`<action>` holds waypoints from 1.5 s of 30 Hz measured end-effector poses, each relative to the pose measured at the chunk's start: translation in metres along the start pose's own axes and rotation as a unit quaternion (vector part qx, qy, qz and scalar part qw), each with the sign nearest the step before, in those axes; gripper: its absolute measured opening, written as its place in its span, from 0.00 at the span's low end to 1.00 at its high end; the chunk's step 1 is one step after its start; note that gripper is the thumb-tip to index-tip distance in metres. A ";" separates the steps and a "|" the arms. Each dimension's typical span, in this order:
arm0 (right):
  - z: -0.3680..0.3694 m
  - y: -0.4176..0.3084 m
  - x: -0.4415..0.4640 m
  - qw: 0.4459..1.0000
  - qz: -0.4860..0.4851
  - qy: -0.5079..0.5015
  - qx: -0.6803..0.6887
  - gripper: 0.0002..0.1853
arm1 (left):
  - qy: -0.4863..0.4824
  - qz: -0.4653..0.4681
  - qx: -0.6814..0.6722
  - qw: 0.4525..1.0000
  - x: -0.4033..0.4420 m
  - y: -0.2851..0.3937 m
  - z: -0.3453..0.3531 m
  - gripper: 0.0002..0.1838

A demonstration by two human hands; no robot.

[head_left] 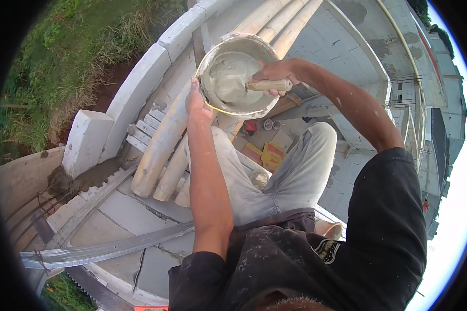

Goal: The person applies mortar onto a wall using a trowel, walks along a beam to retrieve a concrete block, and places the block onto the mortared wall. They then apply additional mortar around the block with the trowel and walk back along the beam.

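Note:
A round bucket [237, 43] with a mortar-smeared rim is tilted toward me, above my knees. Wet grey mortar [237, 61] lies inside it. My left hand [196, 102] grips the bucket's left side, near the yellowish edge; its fingers are partly hidden behind the wall. Over the right rim, my right hand [281, 75] is closed around the wooden handle of a trowel [271, 85]. The trowel's blade is down in the mortar and mostly covered, so its shape is hard to make out.
Bamboo poles [160, 147] run under and past the bucket. White blocks [136, 78] form a wall edge at left, with grass beyond. A metal strip [111, 248] crosses the lower left, near a saw blade [85, 287]. Yellow-red bags [271, 155] lie below between my legs.

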State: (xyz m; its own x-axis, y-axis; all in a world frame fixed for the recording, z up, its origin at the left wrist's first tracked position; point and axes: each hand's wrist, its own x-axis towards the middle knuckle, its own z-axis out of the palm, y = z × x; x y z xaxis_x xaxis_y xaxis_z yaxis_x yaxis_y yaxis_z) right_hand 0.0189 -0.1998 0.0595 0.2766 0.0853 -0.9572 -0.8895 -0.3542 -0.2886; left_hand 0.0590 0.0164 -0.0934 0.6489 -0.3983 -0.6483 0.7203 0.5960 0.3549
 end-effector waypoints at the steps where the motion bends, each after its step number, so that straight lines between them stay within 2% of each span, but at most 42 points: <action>1: -0.005 0.004 -0.008 1.000 0.001 -0.002 -0.002 0.18 | 0.002 0.001 -0.002 1.000 -0.003 0.001 0.003 0.24; 3: -0.010 0.011 -0.030 0.994 -0.093 0.045 0.026 0.20 | 0.003 -0.006 0.013 1.000 -0.011 0.005 0.006 0.24; 4: 0.000 0.006 -0.051 0.983 -0.100 0.135 -0.079 0.20 | 0.003 -0.005 0.012 1.000 -0.012 0.007 0.007 0.24; 5: 0.001 0.019 -0.048 0.982 -0.100 0.136 -0.079 0.20 | 0.005 -0.008 0.011 1.000 -0.014 0.008 0.009 0.24; 6: -0.001 0.038 -0.039 0.896 -0.145 0.270 -0.322 0.19 | 0.004 -0.011 0.010 1.000 -0.016 0.008 0.011 0.25; 7: 0.009 0.040 -0.048 0.730 -0.175 0.383 -0.538 0.19 | -0.002 -0.012 0.010 1.000 -0.016 0.007 0.013 0.25; 8: 0.017 0.039 -0.058 0.755 -0.098 0.350 -0.546 0.18 | -0.010 -0.022 -0.004 1.000 -0.016 0.008 0.013 0.24; 11: 0.026 0.081 -0.020 0.760 -0.107 0.414 -0.490 0.20 | -0.017 -0.019 -0.022 0.999 -0.016 0.008 0.015 0.24; 15: 0.047 0.090 -0.009 0.790 -0.137 0.334 -0.496 0.20 | -0.013 -0.008 0.009 1.000 -0.014 0.007 0.007 0.25; 17: 0.036 0.082 -0.009 0.823 -0.132 0.424 -0.356 0.20 | 0.007 0.004 0.002 1.000 -0.018 0.007 0.011 0.25; 18: 0.037 0.089 0.004 0.801 -0.126 0.467 -0.352 0.21 | 0.018 0.000 0.001 1.000 -0.022 0.007 0.013 0.25; 19: 0.040 0.094 0.009 0.799 -0.141 0.467 -0.353 0.21 | 0.026 -0.003 0.004 1.000 -0.023 0.009 0.017 0.25; 21: 0.048 0.097 0.011 0.809 -0.147 0.374 -0.429 0.22 | 0.003 0.015 -0.005 1.000 -0.012 0.013 0.017 0.26; 23: 0.056 0.102 0.002 0.815 -0.156 0.362 -0.424 0.23 | 0.021 -0.006 0.025 0.999 -0.020 0.009 0.012 0.27; 25: 0.052 0.098 0.006 0.815 -0.149 0.439 -0.347 0.23 | 0.022 -0.001 0.018 1.000 -0.010 0.008 0.009 0.28; 26: 0.055 0.104 0.017 0.784 -0.146 0.464 -0.385 0.22 | 0.040 -0.003 0.011 0.999 -0.008 0.005 0.007 0.25; 27: 0.058 0.104 0.016 0.786 -0.147 0.463 -0.383 0.22 | 0.055 -0.007 0.008 0.998 -0.011 0.006 0.009 0.23; 29: 0.056 0.101 0.011 0.772 -0.162 0.377 -0.486 0.21 | 0.041 -0.007 0.014 0.999 -0.013 0.009 0.013 0.23; 30: 0.052 0.101 0.005 0.774 -0.158 0.375 -0.485 0.21 | 0.036 -0.012 0.012 0.999 -0.017 0.007 0.013 0.24; 32: 0.040 0.094 -0.004 0.800 -0.173 0.432 -0.379 0.21 | 0.039 -0.009 0.019 0.999 -0.019 0.007 0.011 0.24; 35: 0.042 0.094 0.017 0.790 -0.162 0.423 -0.413 0.22 | 0.022 0.000 0.042 0.999 -0.020 0.008 0.014 0.25; 36: 0.046 0.092 0.019 0.791 -0.149 0.382 -0.454 0.23 | -0.004 0.011 0.031 0.999 -0.021 0.009 0.017 0.24; 37: 0.038 0.091 0.015 0.790 -0.146 0.386 -0.453 0.23 | -0.025 0.018 0.015 0.999 -0.021 0.007 0.017 0.24; 39: 0.031 0.095 0.005 0.832 -0.200 0.360 -0.371 0.23 | 0.009 -0.010 0.011 1.000 -0.018 0.002 0.008 0.23; 40: 0.030 0.090 -0.004 0.856 -0.186 0.380 -0.298 0.23 | 0.020 0.000 0.021 1.000 -0.017 0.002 0.007 0.23; 43: 0.045 0.092 0.014 0.820 -0.143 0.416 -0.367 0.24 | 0.008 0.019 0.030 0.999 -0.011 -0.001 0.002 0.24; 44: 0.053 0.090 0.014 0.815 -0.118 0.364 -0.436 0.24 | -0.012 0.026 0.026 0.999 -0.001 0.000 0.003 0.24; 45: 0.044 0.085 0.007 0.813 -0.117 0.367 -0.437 0.24 | -0.016 0.026 0.024 0.999 0.004 0.005 0.009 0.24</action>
State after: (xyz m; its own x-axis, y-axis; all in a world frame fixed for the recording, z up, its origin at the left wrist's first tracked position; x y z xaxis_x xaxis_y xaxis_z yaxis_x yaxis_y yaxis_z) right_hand -0.0708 -0.1884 0.0269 0.8287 -0.2203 -0.5145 -0.2725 -0.9618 -0.0270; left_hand 0.0672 0.0114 -0.0877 0.6934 -0.3899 -0.6060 0.6951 0.5834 0.4201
